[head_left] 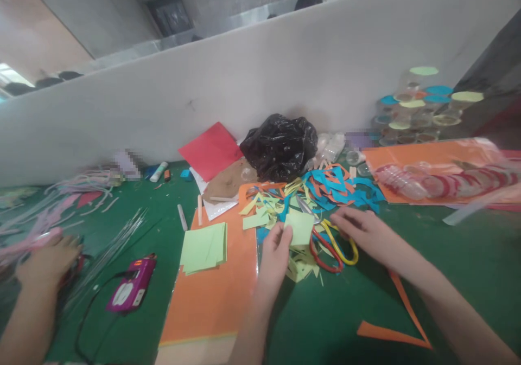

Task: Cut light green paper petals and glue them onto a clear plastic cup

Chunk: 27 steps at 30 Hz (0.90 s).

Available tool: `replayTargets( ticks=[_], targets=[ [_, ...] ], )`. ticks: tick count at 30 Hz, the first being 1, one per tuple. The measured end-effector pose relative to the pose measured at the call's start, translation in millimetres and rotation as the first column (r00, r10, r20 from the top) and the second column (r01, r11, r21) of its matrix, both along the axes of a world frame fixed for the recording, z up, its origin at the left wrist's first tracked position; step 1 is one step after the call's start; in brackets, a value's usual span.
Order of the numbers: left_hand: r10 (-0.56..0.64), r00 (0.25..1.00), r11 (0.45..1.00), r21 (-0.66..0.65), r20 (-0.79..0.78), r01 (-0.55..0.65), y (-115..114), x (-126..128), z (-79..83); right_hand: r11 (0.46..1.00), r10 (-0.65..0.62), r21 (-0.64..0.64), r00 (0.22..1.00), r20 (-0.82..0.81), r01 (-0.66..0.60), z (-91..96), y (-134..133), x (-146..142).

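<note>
My left hand (277,248) pinches a small light green paper square (299,229) between thumb and fingers. Just right of it, my right hand (360,229) has loosely bent fingers over the yellow handle of a pair of scissors (340,245); whether they touch it is unclear. The scissors have one red and one yellow handle loop, and their blades point into a heap of green, blue and orange paper scraps (334,186). Left of my hands, a stack of light green paper squares (203,247) rests on orange sheets (215,305).
Another person's hand (49,256) is at the left, near thin wires and a purple box (132,283). Behind the scraps sit a black plastic bag (280,145) and red paper (211,149). Plastic bottle pieces with paper discs (425,104) are stacked far right. An orange strip (393,335) lies in front.
</note>
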<state>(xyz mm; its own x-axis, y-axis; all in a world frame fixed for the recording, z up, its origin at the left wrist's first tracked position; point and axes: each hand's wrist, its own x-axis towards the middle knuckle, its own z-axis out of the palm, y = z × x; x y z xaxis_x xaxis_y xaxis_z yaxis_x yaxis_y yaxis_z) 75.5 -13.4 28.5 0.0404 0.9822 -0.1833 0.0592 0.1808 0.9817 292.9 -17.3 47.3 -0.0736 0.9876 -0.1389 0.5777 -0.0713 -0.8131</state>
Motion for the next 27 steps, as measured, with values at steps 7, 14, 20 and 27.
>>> replayTargets(
  ticks=[7,14,20,27],
  targets=[
    [0.104,0.983,0.994,0.060,-0.148,-0.096,-3,-11,0.9,0.939,-0.295,0.340,0.611,0.734,0.046,20.1,67,81],
    [0.054,0.931,0.999,0.015,-0.362,-0.052,-9,-20,-15.9,0.948,-0.309,0.311,0.455,0.835,0.072,1.8,115,105],
    [0.018,0.898,1.000,-0.012,-0.440,-0.026,-11,-22,-19.8,0.957,-0.263,0.291,0.472,0.841,0.015,-10.2,125,95],
    [0.242,0.793,0.958,0.268,-0.560,-0.103,-13,-22,-25.9,0.907,-0.333,0.414,0.475,0.815,-0.074,11.6,100,71]
  ],
)
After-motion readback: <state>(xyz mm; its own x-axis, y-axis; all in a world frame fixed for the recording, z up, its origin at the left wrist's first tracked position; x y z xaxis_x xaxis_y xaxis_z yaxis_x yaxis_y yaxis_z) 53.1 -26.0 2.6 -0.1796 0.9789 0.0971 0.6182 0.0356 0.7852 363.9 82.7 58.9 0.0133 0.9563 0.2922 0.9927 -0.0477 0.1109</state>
